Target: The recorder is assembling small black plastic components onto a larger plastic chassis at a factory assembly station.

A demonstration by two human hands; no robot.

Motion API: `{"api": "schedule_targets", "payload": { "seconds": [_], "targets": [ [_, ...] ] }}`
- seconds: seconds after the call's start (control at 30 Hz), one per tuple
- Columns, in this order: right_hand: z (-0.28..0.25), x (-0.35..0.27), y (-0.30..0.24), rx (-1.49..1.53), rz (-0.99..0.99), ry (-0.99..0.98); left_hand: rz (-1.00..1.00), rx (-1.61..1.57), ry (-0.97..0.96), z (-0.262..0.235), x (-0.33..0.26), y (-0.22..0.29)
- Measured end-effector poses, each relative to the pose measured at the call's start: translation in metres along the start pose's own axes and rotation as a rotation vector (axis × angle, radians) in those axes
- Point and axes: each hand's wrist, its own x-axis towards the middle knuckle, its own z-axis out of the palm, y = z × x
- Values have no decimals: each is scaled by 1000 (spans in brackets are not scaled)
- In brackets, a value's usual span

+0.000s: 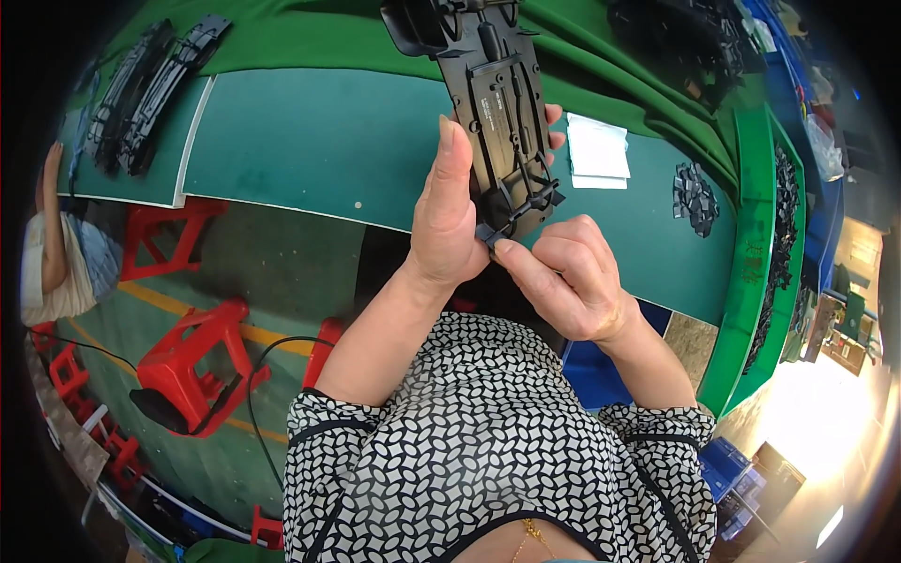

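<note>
A long black moulded plastic part (507,122), with ribs and small holes along it, is tilted up in front of me. My left hand (446,211) grips it from beneath, thumb along its left edge, and the fingertips show past its right edge. At the part's near end, my right hand (572,277) is closed, its thumb and forefinger pinching a small dark flat piece (487,235) against that end. Fingers partly cover how the piece meets the part. To the right on the green tabletop (310,141) lies a pile of small black pieces (694,199).
A white stack of paper (598,152) lies beyond my right hand. A long green bin (751,244) full of small black pieces borders the table's right side. Similar long black parts (174,89) rest at far left, near another person's arm (53,216). Red stools (192,366) stand left.
</note>
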Motion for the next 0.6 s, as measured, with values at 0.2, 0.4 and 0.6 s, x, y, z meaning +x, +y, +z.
{"api": "schedule_targets", "payload": {
  "seconds": [0.2,0.4,0.6],
  "targets": [
    [4,4,5,-4,-38,33,-1,-12,4,2,2,2],
    [8,4,9,50,-13,33,23,12,20,2,4,2],
    [12,2,10,60,-9,34,29,15,27,1,2,1]
  ]
}}
